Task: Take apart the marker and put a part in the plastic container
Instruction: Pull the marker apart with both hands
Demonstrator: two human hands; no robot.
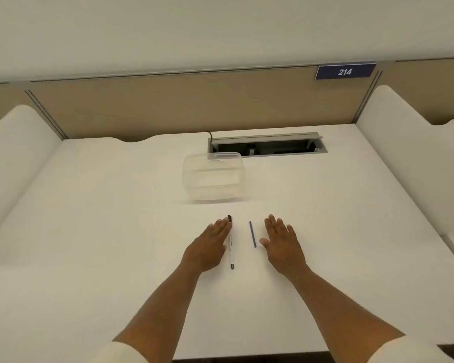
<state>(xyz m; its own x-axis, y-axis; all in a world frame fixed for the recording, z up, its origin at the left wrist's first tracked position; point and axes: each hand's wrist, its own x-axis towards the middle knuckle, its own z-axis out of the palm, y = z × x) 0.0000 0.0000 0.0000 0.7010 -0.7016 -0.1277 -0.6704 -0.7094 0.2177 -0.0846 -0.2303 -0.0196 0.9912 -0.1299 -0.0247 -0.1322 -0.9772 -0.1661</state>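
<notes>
The white surface (116, 231) carries everything here, walled by low partitions on both sides and by a tan panel at the back with a plate reading 214 (345, 72). A cable tray opening (268, 145) is cut into it near the back. Just in front of that opening stands the clear plastic container (212, 179), open at the top and, as far as can be seen, with nothing inside.

Nearer the person, both forearms reach forward and the hands lie flat, palms down. The left hand (207, 247) has its fingers straight and together; its fingertips touch or nearly touch the marker (231, 244) near the dark cap end. The right hand (283, 244) is likewise spread flat and has hold of nothing.

The marker, a white barrel with a dark cap, lies with its long axis running away from the person, cap end toward the container, right along the inner edge of the left hand. A thin dark blue stick (252, 234), possibly an ink core, lies parallel to it, just beside the right thumb but apart from it.

Both pieces sit between the two hands, well short of the container. The left grip is nearer the marker, the right nearer the stick. Either piece would likely need pinching across its narrow width before being carried forward.
</notes>
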